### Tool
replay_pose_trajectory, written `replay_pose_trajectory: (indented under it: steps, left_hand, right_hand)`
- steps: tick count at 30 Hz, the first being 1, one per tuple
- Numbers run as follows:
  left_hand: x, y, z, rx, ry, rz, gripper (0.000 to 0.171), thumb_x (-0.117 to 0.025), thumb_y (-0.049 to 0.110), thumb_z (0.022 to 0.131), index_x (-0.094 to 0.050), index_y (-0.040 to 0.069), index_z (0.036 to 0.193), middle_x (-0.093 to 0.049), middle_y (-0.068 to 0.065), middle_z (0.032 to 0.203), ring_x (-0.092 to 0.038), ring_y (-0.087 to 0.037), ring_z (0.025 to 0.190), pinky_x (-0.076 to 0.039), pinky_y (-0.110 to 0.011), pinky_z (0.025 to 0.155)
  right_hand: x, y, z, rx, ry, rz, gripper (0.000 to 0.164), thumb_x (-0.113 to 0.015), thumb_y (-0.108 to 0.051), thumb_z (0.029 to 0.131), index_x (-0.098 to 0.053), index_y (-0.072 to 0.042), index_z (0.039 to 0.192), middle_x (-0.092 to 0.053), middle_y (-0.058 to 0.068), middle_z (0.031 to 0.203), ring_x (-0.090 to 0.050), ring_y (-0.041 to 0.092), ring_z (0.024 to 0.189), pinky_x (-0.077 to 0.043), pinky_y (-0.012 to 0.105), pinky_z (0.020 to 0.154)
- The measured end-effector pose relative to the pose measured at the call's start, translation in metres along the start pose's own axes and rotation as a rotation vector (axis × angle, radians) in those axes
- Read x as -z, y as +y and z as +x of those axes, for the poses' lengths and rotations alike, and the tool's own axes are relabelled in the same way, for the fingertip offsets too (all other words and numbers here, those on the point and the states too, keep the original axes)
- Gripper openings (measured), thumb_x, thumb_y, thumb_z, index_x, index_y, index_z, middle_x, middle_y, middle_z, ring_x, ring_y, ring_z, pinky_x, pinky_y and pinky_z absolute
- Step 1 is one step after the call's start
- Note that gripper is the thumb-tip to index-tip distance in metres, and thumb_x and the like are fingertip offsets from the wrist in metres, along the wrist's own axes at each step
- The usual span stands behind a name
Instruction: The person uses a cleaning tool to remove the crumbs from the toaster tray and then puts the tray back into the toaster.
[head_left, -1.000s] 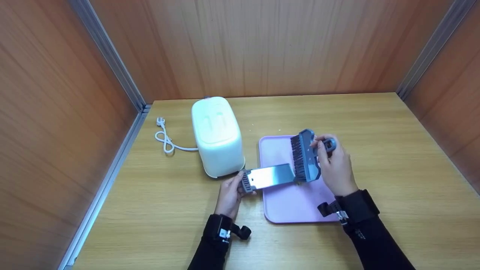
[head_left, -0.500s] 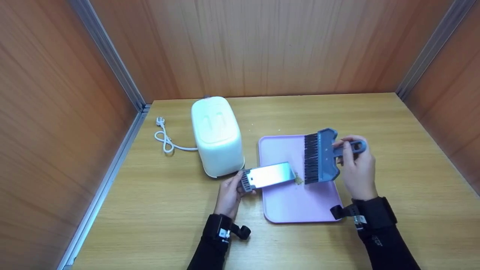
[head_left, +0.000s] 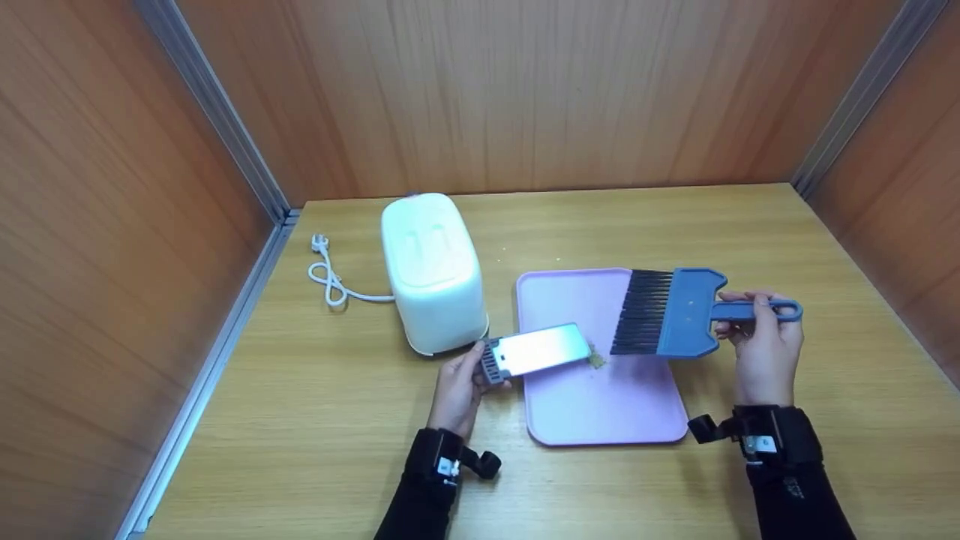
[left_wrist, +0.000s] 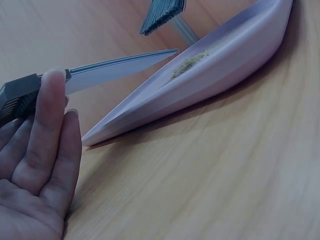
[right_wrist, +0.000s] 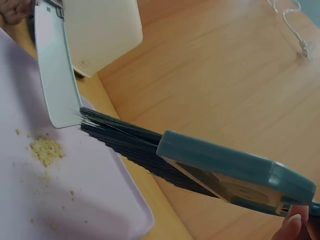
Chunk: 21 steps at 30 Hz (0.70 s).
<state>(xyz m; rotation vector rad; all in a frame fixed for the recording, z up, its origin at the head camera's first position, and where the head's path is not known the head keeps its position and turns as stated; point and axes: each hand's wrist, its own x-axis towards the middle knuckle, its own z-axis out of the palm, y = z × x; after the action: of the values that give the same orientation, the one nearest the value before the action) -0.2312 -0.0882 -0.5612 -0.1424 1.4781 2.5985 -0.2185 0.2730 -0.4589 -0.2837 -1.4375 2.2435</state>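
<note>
My left hand (head_left: pixel 454 390) grips the grey slotted end of a shiny metal crumb tray (head_left: pixel 544 350), whose flat plate reaches over a lilac tray (head_left: pixel 600 412). A small heap of yellowish crumbs (right_wrist: pixel 46 150) lies on the lilac tray just past the plate's far end. Pinched by its handle in my right hand (head_left: pixel 766 360) is a blue brush (head_left: pixel 688 311) with dark bristles. The bristles overlap the lilac tray's right side in the head view. In the left wrist view, the crumb tray's plate (left_wrist: pixel 120 69) is raised over the lilac tray's rim.
A white toaster (head_left: pixel 435 281) with a closed top stands left of the lilac tray, its white cord and plug (head_left: pixel 330 274) lying to its left. Wood panels (head_left: pixel 540 97) enclose the table (head_left: pixel 315 420) at the back and both sides.
My right hand has drawn the brush to the right, away from the crumb tray, and the brush now lies flatter to the view. The crumb heap has come into sight. My left hand stays put.
</note>
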Motion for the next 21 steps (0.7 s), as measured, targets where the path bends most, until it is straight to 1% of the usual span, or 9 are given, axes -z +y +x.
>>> replay_pose_trajectory:
  steps: [5,9,13,16,19,21]
  left_hand:
    - [0.0,0.0,0.0,-0.007,-0.007,0.001,0.042,-0.054,0.029,0.102,-0.061,-0.007,0.122,-0.072,-0.019,0.106,-0.073,-0.024,0.085,-0.06,-0.04,0.074]
    - [0.0,0.001,0.0,-0.007,-0.008,0.006,0.042,-0.054,0.03,0.102,-0.061,-0.007,0.122,-0.072,-0.019,0.107,-0.073,-0.024,0.086,-0.06,-0.04,0.074]
    - [0.0,0.0,0.0,-0.005,-0.005,0.006,0.042,-0.055,0.03,0.102,-0.061,-0.006,0.122,-0.072,-0.019,0.106,-0.073,-0.024,0.085,-0.06,-0.04,0.074]
    - [0.0,0.0,0.0,-0.009,-0.003,0.001,0.041,-0.054,0.028,0.102,-0.061,-0.007,0.121,-0.072,-0.019,0.105,-0.073,-0.024,0.084,-0.06,-0.041,0.074]
    - [0.0,-0.001,0.0,-0.014,-0.003,0.002,0.041,-0.054,0.028,0.102,-0.062,-0.007,0.121,-0.073,-0.018,0.105,-0.073,-0.023,0.084,-0.06,-0.04,0.072]
    - [0.0,0.0,0.0,-0.015,-0.003,0.004,0.042,-0.054,0.029,0.102,-0.062,-0.007,0.121,-0.073,-0.018,0.105,-0.073,-0.023,0.085,-0.06,-0.039,0.072]
  right_hand:
    - [0.012,-0.002,0.003,-0.096,0.046,0.167,0.03,-0.044,-0.029,0.106,-0.05,-0.001,0.116,-0.06,0.017,0.106,-0.058,0.026,0.069,-0.055,0.031,0.063]
    - [0.021,-0.005,0.005,-0.15,0.095,0.254,0.03,-0.043,-0.03,0.106,-0.05,-0.003,0.118,-0.059,0.016,0.106,-0.061,0.03,0.071,-0.059,0.035,0.066]
    - [0.026,-0.007,0.011,-0.139,0.159,0.341,0.023,-0.047,-0.024,0.105,-0.051,-0.004,0.116,-0.062,0.018,0.1,-0.065,0.033,0.07,-0.06,0.038,0.067]
    - [0.028,-0.008,0.016,-0.106,0.201,0.356,0.017,-0.047,-0.019,0.104,-0.05,-0.005,0.113,-0.062,0.018,0.099,-0.067,0.034,0.07,-0.06,0.038,0.067]
    - [0.029,-0.01,0.022,-0.088,0.233,0.382,0.013,-0.045,-0.014,0.103,-0.05,-0.005,0.111,-0.062,0.017,0.101,-0.068,0.035,0.069,-0.06,0.038,0.067]
    - [0.031,-0.01,0.026,-0.098,0.252,0.41,0.011,-0.046,-0.013,0.103,-0.05,-0.006,0.111,-0.062,0.016,0.103,-0.068,0.035,0.07,-0.06,0.039,0.068]
